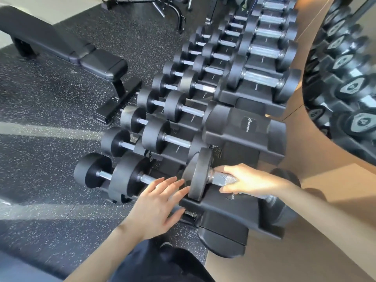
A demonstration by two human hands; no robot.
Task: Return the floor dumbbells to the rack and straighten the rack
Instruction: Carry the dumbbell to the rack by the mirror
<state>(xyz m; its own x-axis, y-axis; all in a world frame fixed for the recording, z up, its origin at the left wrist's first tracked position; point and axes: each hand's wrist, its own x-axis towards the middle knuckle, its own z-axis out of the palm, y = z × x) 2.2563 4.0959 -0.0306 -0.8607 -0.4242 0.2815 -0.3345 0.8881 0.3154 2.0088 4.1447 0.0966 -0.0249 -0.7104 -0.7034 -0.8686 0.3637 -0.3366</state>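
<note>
A black padded bench stands on the left, angled across a dark rubber floor flecked with white. Its flat black foot bar rests on that floor at the near end. Pale bands of sunlight cross the flecked rubber. At the top, the black tubular frame of a machine stands beside a light grey strip of flooring. On the right, a curved-looking mirror sits above a smooth tan surface, partly sunlit.
</note>
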